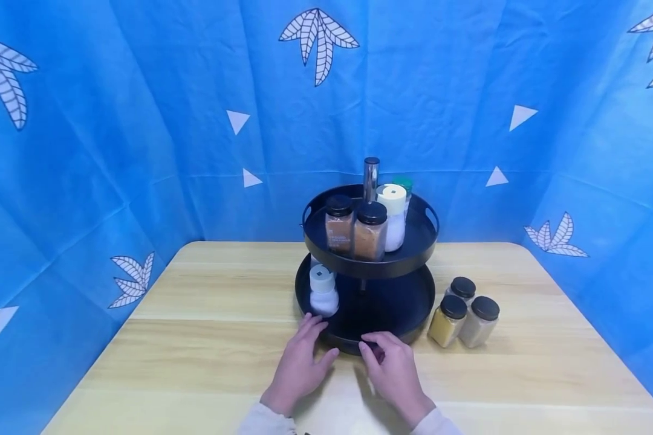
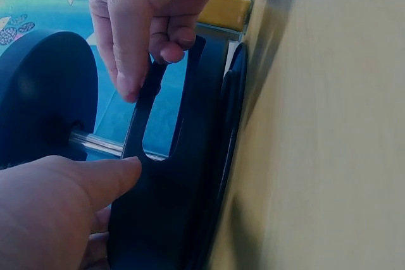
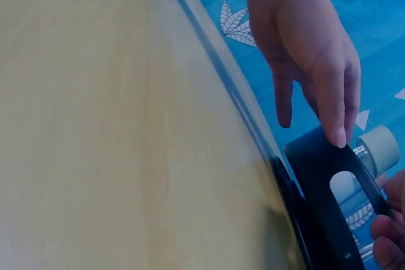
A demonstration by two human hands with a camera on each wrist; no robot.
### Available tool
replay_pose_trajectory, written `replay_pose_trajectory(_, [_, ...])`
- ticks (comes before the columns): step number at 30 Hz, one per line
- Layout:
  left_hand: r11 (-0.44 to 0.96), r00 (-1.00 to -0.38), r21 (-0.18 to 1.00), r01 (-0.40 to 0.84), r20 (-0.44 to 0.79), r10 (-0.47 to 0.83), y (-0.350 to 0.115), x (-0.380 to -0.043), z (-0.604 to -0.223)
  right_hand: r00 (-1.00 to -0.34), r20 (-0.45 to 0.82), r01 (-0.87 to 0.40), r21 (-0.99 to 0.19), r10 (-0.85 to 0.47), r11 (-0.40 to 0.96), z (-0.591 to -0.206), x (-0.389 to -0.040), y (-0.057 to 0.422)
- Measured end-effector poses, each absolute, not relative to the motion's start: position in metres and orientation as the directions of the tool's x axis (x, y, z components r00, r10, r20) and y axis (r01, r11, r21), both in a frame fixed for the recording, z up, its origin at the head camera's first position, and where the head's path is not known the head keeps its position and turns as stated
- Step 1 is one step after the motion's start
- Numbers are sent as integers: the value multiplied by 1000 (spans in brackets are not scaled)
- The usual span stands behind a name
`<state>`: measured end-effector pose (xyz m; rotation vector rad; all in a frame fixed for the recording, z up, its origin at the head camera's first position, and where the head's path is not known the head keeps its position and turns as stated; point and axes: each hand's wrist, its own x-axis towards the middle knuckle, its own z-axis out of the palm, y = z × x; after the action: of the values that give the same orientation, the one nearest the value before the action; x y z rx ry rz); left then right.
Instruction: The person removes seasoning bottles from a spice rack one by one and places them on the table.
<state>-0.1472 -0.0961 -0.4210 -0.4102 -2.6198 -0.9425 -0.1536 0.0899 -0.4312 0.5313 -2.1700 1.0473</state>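
A black two-tier round spice rack stands on the table, with a metal post between its tiers. At the lower tier's front, my right hand pinches the rim beside the handle slot, its fingers curled. My left hand touches the same rim further left, fingers mostly straight. Just beyond its fingertips, a white-capped jar of white contents sits on the lower tier. The upper tier bears two black-lidded jars of brown powder, a white-capped jar and a green-capped container, partly hidden.
Right of the rack, three black-lidded jars stand close together: one of yellow powder, one of greyish powder, another behind. Blue patterned cloth hangs around the wooden table.
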Motion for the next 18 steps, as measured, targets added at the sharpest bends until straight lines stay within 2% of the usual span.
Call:
replay_pose_trajectory(5, [733, -894, 561, 383, 425, 141, -93, -145, -421, -719, 690, -580, -531, -81, 618, -434, -150, 95])
replay_pose_trajectory(11, [736, -897, 583, 343, 436, 73, -95, -146, -409, -709, 698, -592, -515, -97, 621, -435, -150, 98])
replay_pose_trajectory(18, [756, -890, 565, 331, 453, 51, -97, -161, -397, -744, 666, -552, -573, -48, 605, -430, -151, 103])
